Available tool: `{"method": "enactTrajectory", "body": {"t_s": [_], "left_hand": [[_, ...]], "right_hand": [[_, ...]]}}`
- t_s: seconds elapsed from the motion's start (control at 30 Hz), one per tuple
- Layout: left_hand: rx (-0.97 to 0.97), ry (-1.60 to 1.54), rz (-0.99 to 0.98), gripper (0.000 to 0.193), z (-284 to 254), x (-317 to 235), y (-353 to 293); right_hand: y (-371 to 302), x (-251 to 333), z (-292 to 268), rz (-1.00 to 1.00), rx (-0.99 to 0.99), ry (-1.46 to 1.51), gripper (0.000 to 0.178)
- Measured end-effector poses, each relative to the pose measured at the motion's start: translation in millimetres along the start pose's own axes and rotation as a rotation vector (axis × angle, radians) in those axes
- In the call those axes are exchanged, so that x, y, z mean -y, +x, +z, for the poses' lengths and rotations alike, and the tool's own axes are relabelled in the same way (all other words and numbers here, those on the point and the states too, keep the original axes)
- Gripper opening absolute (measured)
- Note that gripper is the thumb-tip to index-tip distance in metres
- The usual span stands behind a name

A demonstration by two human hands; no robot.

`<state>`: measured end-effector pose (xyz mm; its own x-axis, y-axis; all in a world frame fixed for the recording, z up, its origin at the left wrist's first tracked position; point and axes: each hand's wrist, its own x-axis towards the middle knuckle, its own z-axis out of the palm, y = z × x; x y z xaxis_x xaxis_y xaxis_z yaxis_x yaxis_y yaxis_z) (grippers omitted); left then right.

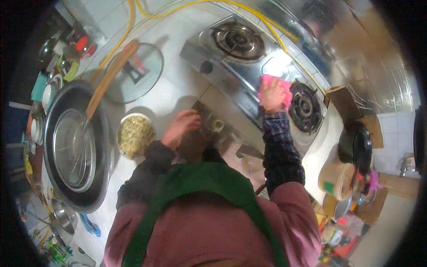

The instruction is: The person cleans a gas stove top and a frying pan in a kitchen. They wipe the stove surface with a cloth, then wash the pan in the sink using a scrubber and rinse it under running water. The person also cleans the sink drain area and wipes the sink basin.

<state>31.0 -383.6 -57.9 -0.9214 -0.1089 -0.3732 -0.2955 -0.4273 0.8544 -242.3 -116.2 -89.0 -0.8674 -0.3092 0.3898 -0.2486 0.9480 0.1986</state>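
Observation:
My right hand (272, 95) presses a pink cloth (281, 85) flat onto the steel top of a two-burner gas stove (231, 73), between the far burner (238, 40) and the near burner (304, 107). My left hand (180, 127) rests with fingers apart on the white tiled counter (171, 95) at the stove's front edge, holding nothing. It lies between a steel bowl of chopped greenish food (135, 135) and a small pale cup (217, 125).
A large dark wok (95, 196) at the left holds a wire strainer with a long wooden handle (111, 73). A glass lid (144, 73) lies behind it. Yellow gas hose (267, 22) runs along the back. A black pan (356, 144) and a tub (336, 178) stand at the right.

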Motion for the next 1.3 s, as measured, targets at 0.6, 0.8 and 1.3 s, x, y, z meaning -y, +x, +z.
{"method": "enactTrajectory", "body": {"t_s": [0.6, 0.8, 1.3], "left_hand": [[-0.182, -0.178, -0.095, 0.025, -28, -22, 153], [-0.407, 0.115, 0.171, 0.026, -69, -57, 185], [-0.305, 0.661, 0.174, 0.058, -73, -113, 274]], "right_hand": [[231, -37, 94, 0.285, 0.303, 0.255, 0.065], [209, -40, 88, -0.327, 0.064, 0.102, 0.052], [48, 21, 8, -0.249, -0.071, 0.216, 0.035]]}}
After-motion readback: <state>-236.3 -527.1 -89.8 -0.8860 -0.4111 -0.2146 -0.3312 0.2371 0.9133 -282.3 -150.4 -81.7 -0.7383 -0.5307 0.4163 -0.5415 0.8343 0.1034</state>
